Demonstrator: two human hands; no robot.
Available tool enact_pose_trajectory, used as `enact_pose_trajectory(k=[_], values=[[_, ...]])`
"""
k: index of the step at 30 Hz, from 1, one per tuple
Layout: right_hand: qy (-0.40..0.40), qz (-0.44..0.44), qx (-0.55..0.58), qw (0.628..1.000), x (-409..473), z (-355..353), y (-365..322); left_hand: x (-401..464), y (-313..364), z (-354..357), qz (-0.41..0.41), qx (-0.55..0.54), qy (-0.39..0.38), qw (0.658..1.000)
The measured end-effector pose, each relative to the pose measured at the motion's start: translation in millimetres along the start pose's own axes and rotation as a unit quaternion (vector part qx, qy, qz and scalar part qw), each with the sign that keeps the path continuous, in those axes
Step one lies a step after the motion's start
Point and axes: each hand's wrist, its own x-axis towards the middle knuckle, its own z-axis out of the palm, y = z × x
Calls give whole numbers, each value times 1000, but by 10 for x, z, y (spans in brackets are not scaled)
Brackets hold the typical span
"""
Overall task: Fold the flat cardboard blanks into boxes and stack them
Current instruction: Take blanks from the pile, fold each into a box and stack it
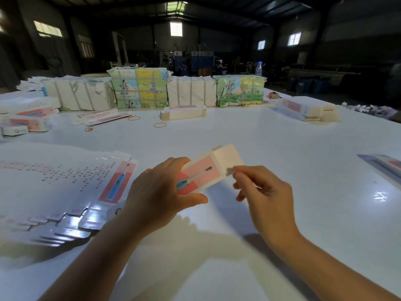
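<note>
A pink and white toothbrush box (201, 173) is held above the white table (282, 137), its far end flap (227, 158) standing open. My left hand (160, 192) grips the box's near end, thumb underneath and fingers over the top. My right hand (260, 190) pinches a small tab at the box's open end between thumb and forefinger. A fanned spread of flat printed blanks (65, 187) lies on the table to the left, its edge partly hidden by my left hand.
Folded boxes are stacked at the far left (28, 120) and far right (308, 110). A small pile of blanks (183, 111) lies mid-table with loose rubber bands (160, 125). Wrapped bundles (138, 88) line the back edge. A water bottle (258, 68) stands behind them.
</note>
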Motion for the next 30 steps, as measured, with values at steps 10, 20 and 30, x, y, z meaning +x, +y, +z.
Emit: enact_pose_trajectory(k=[10,20,30], values=[[-65,-32,-33,997,-122,74,-12,-32,88,128,21,-54,-2,998],[-89,-4,-95,991,-78,52,3,-40,70,184,43,1,18,999],[-115,-35,-106,987,-127,109,15,-38,83,209,53,-15,9,998]])
